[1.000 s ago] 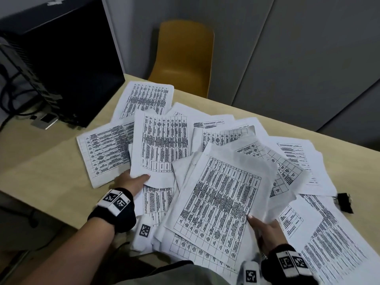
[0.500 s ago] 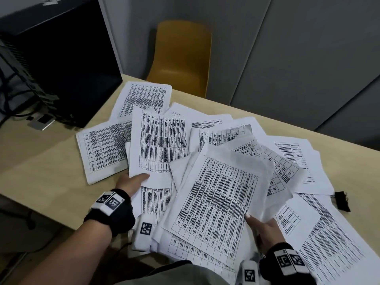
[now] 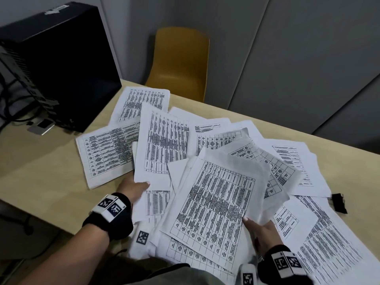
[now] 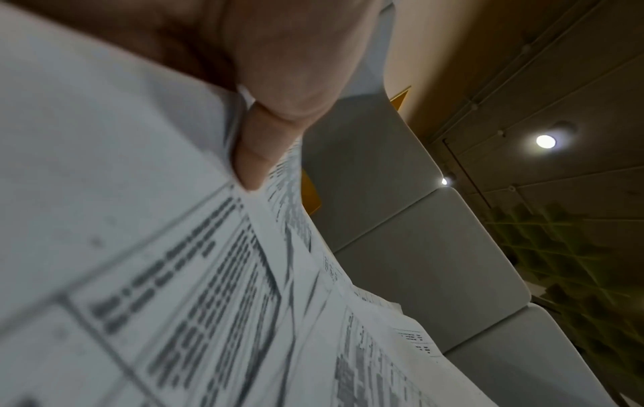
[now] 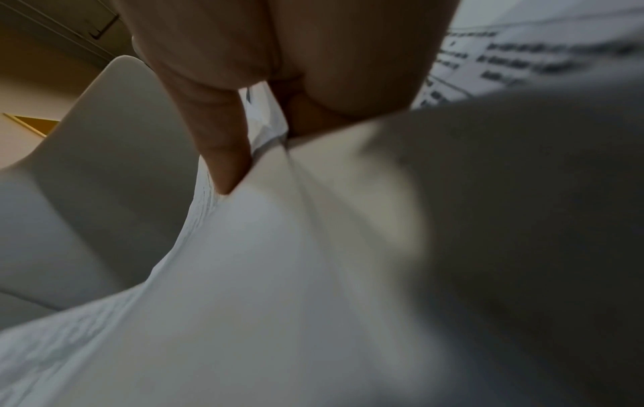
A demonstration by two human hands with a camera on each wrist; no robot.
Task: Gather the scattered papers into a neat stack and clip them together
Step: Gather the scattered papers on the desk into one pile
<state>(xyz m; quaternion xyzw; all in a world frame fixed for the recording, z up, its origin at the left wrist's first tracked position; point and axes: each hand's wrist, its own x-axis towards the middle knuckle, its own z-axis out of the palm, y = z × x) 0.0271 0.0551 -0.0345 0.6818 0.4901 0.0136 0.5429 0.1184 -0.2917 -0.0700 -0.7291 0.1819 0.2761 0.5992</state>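
Mostly mid-gather: left hand (image 3: 131, 189) pinches one sheet (image 3: 162, 145) by its near edge, right hand (image 3: 260, 231) thumb-over clamps a loose bundle (image 3: 213, 204) to pull the papers (image 3: 287, 161) strewn on the tabletop (image 3: 41, 171) together, binder clip (image 3: 339, 202) unused at right.

Overlapping printed papers (image 3: 216, 202) cover most of the table (image 3: 41, 182), from the near edge to the far middle. Bare tabletop lies open on the near left and along the far right edge. A black computer case (image 3: 61, 64) with cables stands at the far left corner and blocks that side. A black binder clip (image 3: 339, 202) lies at the sheets' right border. A yellow chair (image 3: 178, 64) stands behind the table.
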